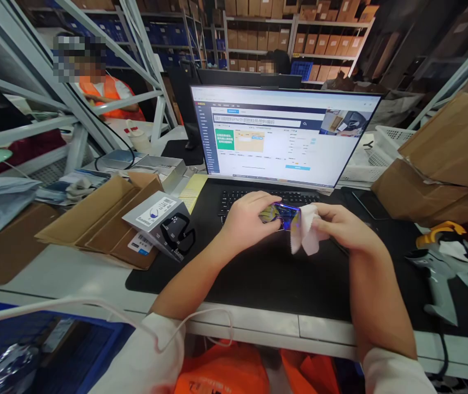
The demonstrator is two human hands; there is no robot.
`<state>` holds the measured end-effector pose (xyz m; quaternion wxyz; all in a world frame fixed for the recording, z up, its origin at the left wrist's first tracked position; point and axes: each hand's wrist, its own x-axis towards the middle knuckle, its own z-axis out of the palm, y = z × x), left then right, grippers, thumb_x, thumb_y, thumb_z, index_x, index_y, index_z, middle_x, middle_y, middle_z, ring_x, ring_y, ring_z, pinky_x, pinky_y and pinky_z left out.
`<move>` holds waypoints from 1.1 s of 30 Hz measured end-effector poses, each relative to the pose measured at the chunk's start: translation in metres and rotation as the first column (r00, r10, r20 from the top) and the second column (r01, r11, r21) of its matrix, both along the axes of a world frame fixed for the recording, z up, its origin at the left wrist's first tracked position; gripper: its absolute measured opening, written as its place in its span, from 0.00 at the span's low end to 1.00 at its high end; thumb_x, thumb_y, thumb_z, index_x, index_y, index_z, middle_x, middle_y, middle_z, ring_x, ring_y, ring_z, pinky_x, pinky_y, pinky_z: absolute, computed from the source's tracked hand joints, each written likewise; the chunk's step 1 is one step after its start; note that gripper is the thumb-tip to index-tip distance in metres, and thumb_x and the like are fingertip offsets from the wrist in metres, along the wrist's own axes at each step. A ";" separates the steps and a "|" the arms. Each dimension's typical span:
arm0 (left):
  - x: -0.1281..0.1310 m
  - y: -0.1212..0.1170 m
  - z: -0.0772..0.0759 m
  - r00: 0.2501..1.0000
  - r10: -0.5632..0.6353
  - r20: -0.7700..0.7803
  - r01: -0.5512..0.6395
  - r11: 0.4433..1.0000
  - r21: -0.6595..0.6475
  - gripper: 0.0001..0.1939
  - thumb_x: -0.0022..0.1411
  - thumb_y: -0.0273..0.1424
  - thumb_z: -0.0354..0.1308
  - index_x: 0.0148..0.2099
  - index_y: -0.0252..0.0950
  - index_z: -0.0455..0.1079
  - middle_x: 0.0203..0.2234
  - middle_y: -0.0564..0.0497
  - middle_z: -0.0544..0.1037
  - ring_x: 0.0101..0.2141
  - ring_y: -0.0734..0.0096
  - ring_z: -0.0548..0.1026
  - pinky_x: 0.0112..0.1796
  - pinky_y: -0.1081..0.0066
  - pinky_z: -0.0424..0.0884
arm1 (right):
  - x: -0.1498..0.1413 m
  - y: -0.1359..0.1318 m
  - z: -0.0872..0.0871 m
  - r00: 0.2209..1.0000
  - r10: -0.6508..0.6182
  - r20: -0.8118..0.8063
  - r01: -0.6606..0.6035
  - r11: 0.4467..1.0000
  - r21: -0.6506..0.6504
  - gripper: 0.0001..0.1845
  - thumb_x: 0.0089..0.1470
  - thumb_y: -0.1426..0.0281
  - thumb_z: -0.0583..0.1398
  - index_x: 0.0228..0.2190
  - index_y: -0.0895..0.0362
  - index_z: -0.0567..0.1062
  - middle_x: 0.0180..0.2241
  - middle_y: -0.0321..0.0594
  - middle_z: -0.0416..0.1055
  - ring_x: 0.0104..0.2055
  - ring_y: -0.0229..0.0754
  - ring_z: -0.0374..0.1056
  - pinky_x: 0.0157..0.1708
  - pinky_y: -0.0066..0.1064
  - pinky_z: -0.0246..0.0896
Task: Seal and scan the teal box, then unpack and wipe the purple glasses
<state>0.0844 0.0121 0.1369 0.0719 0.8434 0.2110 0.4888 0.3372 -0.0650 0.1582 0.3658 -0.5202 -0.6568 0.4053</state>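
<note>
My left hand (248, 220) is closed on a glossy blue-violet piece (287, 214) with yellowish reflections, held above the black desk mat. Its exact kind is partly hidden by my fingers. Pinched in my right hand (340, 224) is a white cleaning cloth (305, 232) with zigzag edges, which covers the right end of the glossy piece. Directly behind my hands lies a black keyboard (234, 201). To the left, a grey printed box (162, 223) leans against an open brown carton (106, 213).
A monitor (275, 137) stands behind the keyboard. On the right are a barcode scanner (439, 284), a yellow tape dispenser (439, 235), a dark phone (369, 203) and stacked brown boxes (439, 191). A white cable (94, 303) crosses near my left arm. Two people sit beyond the desk.
</note>
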 end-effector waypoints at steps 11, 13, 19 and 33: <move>0.018 -0.013 -0.009 0.992 -0.096 -0.081 0.106 0.986 0.131 0.11 0.64 0.28 0.64 0.49 0.34 0.79 0.42 0.45 0.85 0.43 0.61 0.83 0.48 0.61 0.80 | -0.038 -0.007 0.006 0.968 -0.106 0.230 0.042 0.963 0.265 0.12 0.61 0.63 0.60 0.28 0.56 0.76 0.30 0.39 0.74 0.31 0.40 0.69 0.32 0.31 0.66; 0.011 -0.009 -0.005 0.993 -0.101 -0.059 0.105 0.991 0.077 0.14 0.60 0.26 0.66 0.50 0.36 0.79 0.44 0.46 0.85 0.45 0.61 0.83 0.50 0.61 0.80 | -0.023 -0.007 0.007 0.979 -0.029 0.204 -0.005 0.987 0.163 0.15 0.62 0.58 0.60 0.32 0.56 0.79 0.30 0.39 0.76 0.29 0.41 0.70 0.30 0.32 0.67; -0.001 -0.003 0.003 0.997 -0.074 0.003 0.074 0.996 0.045 0.17 0.58 0.24 0.65 0.50 0.35 0.79 0.45 0.45 0.85 0.46 0.61 0.83 0.51 0.61 0.79 | -0.001 -0.004 0.006 0.988 0.075 0.136 -0.080 0.996 0.031 0.20 0.60 0.52 0.64 0.38 0.56 0.82 0.39 0.43 0.82 0.40 0.49 0.76 0.40 0.37 0.72; 0.003 -0.003 0.002 0.995 -0.079 0.054 0.079 0.997 -0.009 0.17 0.59 0.25 0.65 0.51 0.35 0.79 0.45 0.46 0.84 0.46 0.62 0.82 0.52 0.62 0.78 | -0.002 -0.009 0.010 0.999 -0.039 -0.003 0.039 0.999 -0.012 0.24 0.56 0.45 0.67 0.35 0.54 0.84 0.36 0.45 0.83 0.38 0.52 0.80 0.38 0.38 0.75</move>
